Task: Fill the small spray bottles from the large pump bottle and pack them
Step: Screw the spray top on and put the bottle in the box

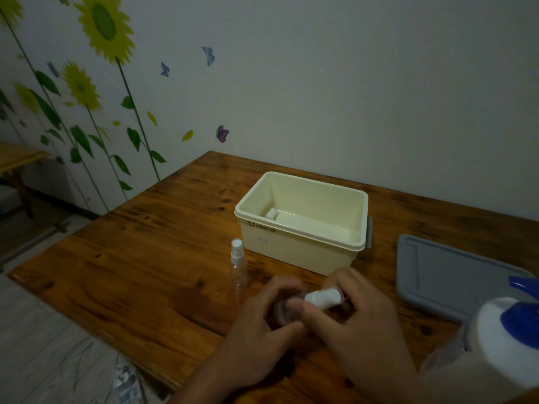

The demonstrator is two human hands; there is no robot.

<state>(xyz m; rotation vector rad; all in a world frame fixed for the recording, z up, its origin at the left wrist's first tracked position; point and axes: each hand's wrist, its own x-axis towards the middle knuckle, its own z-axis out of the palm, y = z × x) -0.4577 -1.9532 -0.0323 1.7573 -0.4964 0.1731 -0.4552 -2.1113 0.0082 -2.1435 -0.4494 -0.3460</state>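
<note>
The room is dim, so small details are hard to read. The large pump bottle [507, 342] stands at the near right corner of the bench [140, 258]; its lower part is cut off by the picture edge, and only its white shoulder and blue pump head show clearly. The writing on the front wall of the cream box [297, 252] is too small to read. Inside the box, near its left wall, lies something white with a cap-like end; it may be another small bottle, but I cannot tell for sure.

I count two small spray bottles in plain view. One, the standing spray bottle [239, 268], is upright with its white cap on, just beside the front left corner of the box. The other, the held spray bottle [309, 301], lies tilted between both hands near the front edge of the bench. Its clear body is mostly hidden by fingers.

The left hand [262, 325] makes its grip around the clear body, fingers curled. The right hand [361, 313] closes its grip on the white spray top, thumb below and fingers above. Whether there is liquid inside, I cannot tell.

One grey lid [449, 275] lies flat toward the right edge of the bench, apart from the one box.
</note>
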